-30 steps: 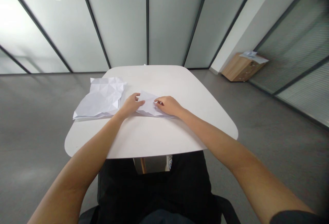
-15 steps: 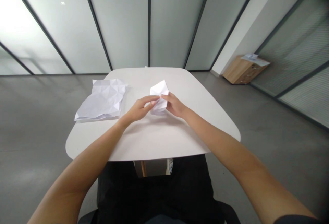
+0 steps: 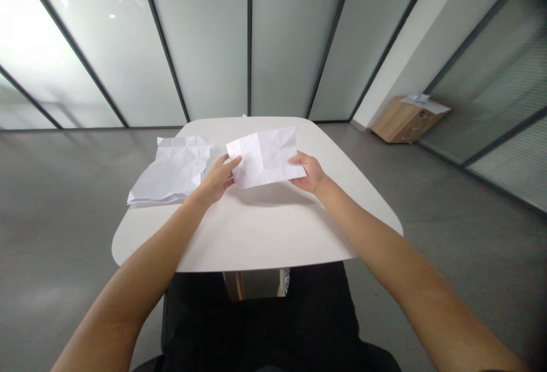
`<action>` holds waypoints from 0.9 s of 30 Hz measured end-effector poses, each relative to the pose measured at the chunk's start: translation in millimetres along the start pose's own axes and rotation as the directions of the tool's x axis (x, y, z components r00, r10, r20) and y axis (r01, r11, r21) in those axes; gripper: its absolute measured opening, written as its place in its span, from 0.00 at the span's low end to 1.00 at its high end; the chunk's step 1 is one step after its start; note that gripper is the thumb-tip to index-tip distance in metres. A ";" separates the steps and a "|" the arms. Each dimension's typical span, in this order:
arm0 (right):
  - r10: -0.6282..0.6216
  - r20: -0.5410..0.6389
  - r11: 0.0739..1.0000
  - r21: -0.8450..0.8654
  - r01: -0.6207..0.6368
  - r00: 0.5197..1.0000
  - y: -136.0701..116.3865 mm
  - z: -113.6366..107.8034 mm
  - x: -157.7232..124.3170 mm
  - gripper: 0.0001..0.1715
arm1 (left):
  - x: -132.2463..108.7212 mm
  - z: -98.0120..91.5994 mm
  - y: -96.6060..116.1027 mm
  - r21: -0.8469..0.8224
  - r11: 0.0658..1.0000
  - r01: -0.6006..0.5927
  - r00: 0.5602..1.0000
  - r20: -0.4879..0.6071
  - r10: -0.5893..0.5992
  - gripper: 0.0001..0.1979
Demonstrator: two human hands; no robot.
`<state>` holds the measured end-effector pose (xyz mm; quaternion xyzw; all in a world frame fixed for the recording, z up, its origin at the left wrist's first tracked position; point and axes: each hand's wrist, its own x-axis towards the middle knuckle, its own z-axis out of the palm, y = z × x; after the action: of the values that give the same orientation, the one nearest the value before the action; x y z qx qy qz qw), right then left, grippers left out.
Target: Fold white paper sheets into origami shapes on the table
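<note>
A creased white sheet of paper (image 3: 265,158) is spread between my hands, tilted a little above the table, with fold lines crossing it. My left hand (image 3: 219,177) grips its left edge, thumb on top and fingers beneath. At the right edge, my right hand (image 3: 308,172) pinches the sheet the same way. Both hands are closed on the paper, and the fingers under it are partly hidden. To the left lies a stack of creased white papers (image 3: 171,172), close to my left hand but apart from the held sheet.
The white table (image 3: 265,235) has rounded corners and its near edge is over my lap. A wooden cabinet (image 3: 395,121) with papers (image 3: 425,102) on top stands on the floor at right. Frosted glass panels (image 3: 282,36) line the far side.
The paper has gone from a small folded shape to a wider opened sheet. My hands have moved apart, left hand leftward and right hand rightward, each holding an edge.
</note>
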<state>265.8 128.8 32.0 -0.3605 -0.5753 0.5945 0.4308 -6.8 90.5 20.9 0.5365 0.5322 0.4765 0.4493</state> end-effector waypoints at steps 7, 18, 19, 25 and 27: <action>0.071 -0.120 0.990 -0.115 -0.085 0.990 27.8 -14.4 15.2 0.17 | 7.1 -5.0 -13.1 0.081 0.996 -0.041 0.996 -0.073 0.047 0.32; -0.057 -0.101 0.320 -0.944 -0.078 0.993 37.4 -23.9 21.4 0.19 | 14.2 -13.9 -33.9 0.824 0.563 -0.062 0.994 -0.002 0.112 0.31; -0.054 -0.092 0.282 -0.957 -0.073 0.994 36.9 -24.0 20.8 0.19 | 13.7 -14.2 -34.9 0.843 0.533 -0.076 0.993 0.014 0.120 0.30; -0.020 -0.180 0.156 -0.972 -0.175 0.983 35.8 -30.5 16.8 0.37 | 15.3 -19.3 -40.9 0.883 0.459 -0.096 0.988 0.028 0.151 0.33; -0.012 -0.185 0.127 -0.975 -0.182 0.983 36.1 -31.0 15.5 0.40 | 15.1 -19.2 -42.7 0.888 0.451 -0.086 0.988 0.019 0.152 0.35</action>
<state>285.2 155.9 -5.4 -0.6295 -0.7688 0.0635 0.0931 -32.2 106.3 -18.0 0.7121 0.6771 0.1776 0.0536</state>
